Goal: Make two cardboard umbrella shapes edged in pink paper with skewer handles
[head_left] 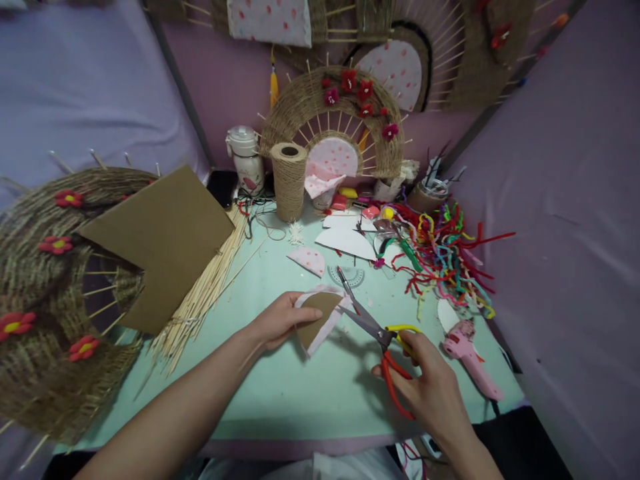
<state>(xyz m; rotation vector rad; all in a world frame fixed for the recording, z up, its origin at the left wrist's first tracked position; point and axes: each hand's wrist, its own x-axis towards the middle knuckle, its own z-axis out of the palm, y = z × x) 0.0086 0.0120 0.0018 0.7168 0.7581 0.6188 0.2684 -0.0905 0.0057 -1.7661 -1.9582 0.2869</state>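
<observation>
My left hand (278,321) pinches a half-round piece of brown cardboard (316,317) that lies on white fabric with a pink pattern (327,330), just above the pale green table (280,393). My right hand (426,387) grips scissors (376,328) with red and yellow handles. Their blades stand apart and point up and left, at the fabric's right edge beside the cardboard.
A pink glue gun (467,357) lies right of my right hand. Coloured pipe cleaners (445,257) are heaped at the back right. A twine spool (289,180) stands at the back. Bamboo sticks (205,293), a large cardboard sheet (165,243) and a woven twine fan (45,293) fill the left.
</observation>
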